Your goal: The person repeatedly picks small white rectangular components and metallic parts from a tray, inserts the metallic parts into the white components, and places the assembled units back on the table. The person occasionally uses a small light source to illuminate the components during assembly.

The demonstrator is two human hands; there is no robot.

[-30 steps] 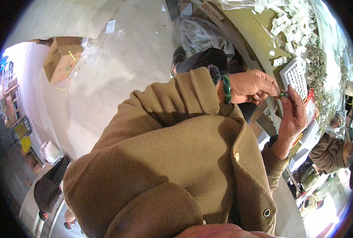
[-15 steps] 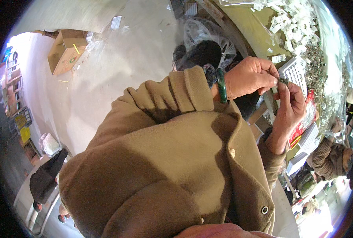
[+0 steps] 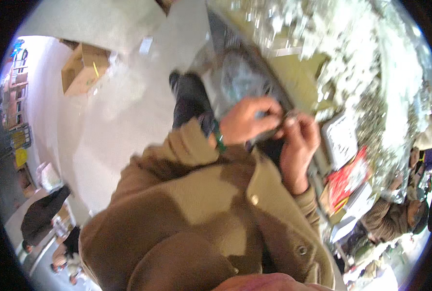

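Observation:
My left hand (image 3: pixel 249 121), with a dark green bangle (image 3: pixel 219 137) at its wrist, has its thumb and fingers pinched together. My right hand (image 3: pixel 301 143) meets it, thumb and forefinger closed at the fingertips. Between the two hands is a small dark piece (image 3: pixel 289 115), mostly covered by the fingers and blurred, so its kind cannot be made out. Both hands are held up in front of my brown coat, at the near edge of the worktable. A white tray (image 3: pixel 339 140) with many small cells lies just right of my right hand.
White plastic pieces (image 3: pixel 347 58) and small dark metal-looking parts (image 3: pixel 371 111) are heaped on the table. A red package (image 3: pixel 347 177) lies by the tray. A clear plastic bag (image 3: pixel 242 80) hangs below the table edge. A cardboard box (image 3: pixel 84 70) stands on the floor; another person (image 3: pixel 390 218) sits at right.
The view has shifted and blurred. Both hands, still together at the fingertips, appear lower and farther left, away from the heaped table. More of the white pile shows.

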